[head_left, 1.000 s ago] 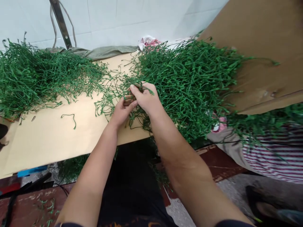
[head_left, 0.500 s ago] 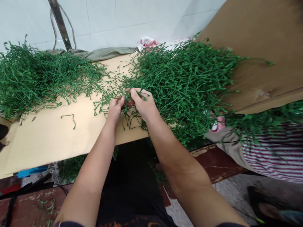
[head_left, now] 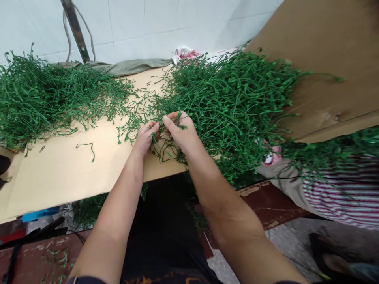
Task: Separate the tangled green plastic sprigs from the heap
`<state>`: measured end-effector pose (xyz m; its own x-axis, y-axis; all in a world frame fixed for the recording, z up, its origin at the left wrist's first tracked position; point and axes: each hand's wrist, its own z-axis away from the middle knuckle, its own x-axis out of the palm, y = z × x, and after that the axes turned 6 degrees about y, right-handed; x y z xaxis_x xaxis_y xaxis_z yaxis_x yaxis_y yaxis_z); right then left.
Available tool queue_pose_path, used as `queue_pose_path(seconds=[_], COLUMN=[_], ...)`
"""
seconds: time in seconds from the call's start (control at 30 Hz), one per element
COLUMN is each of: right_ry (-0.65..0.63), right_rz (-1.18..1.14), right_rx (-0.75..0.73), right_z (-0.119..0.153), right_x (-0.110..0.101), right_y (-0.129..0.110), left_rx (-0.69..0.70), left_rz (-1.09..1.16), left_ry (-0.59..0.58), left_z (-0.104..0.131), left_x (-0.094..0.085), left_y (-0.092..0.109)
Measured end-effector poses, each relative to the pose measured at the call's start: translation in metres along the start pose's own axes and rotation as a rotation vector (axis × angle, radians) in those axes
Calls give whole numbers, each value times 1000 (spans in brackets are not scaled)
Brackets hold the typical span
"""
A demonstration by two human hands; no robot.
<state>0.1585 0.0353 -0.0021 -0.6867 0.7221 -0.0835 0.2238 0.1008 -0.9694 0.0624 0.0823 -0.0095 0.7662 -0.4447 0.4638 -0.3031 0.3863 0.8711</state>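
My left hand is closed on thin green stems near the front edge of the cardboard. Just right of it, my right hand pinches green stems between thumb and fingers; some poke out past its fingers. The two hands nearly touch. Right of and behind them rises a large heap of green stems with small knobbed ends. Another heap of green stems lies at the left, with loose stems scattered between the heaps. A single bent stem lies on the bare cardboard.
An upright brown cardboard sheet stands at the right. A grey-green cloth runs along the tiled wall, near a metal bar. Striped cloth and a person's foot are at the lower right.
My right hand has shifted slightly right, its fingers curled differently around the stems. My left hand's thumb has moved a little to the right.
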Motion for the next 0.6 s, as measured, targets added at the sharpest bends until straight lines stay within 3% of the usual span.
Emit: queue_pose_path(seconds=[0.17,0.4,0.6], right_ry=[-97,-33,-54], right_rz=[55,122,112], right_rx=[-47,-112,-76], right_z=[8,14,18], right_x=[-9,-15,-17], right_y=[-1,2,-4], left_rx=[89,101,93], left_rz=[-94,-148,-93], left_ry=[32,18,20], left_z=[-6,-5,-7], left_x=[0,1,-1], left_y=[-6,-7,-11])
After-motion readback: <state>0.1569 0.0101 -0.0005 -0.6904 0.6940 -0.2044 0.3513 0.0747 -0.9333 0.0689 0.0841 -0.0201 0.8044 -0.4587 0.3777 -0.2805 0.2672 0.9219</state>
